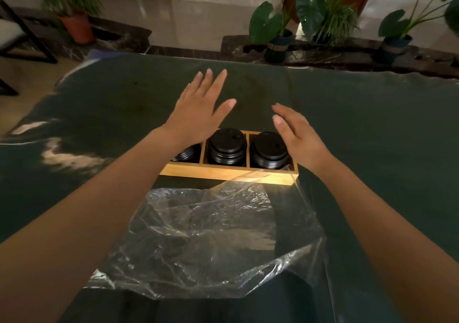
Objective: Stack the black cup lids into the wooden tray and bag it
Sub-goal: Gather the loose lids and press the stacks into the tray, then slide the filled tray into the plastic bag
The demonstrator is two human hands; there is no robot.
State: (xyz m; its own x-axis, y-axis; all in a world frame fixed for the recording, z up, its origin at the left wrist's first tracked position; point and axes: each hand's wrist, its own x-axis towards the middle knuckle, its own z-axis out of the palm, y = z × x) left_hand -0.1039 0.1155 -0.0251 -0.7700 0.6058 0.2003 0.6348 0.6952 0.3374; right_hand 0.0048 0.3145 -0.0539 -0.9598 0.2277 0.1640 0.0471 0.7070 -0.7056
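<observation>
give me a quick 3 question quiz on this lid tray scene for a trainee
1. True or false: the wooden tray is already fully inside the clear plastic bag.
2. How many tray compartments show stacks of black lids?
3. Is the left hand (a) gripping a lid, (b) open and holding nothing, or (c) holding the bag?

Key: 1 false, the bag lies nearer the person, only its edge overlapping the tray. 2 three. 3 b, as is the right hand.

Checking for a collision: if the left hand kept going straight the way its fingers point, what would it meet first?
The left hand is open, fingers pointing away over the bare green cloth beyond the tray. The way looks free to the table's far edge, though its height is unclear.
</observation>
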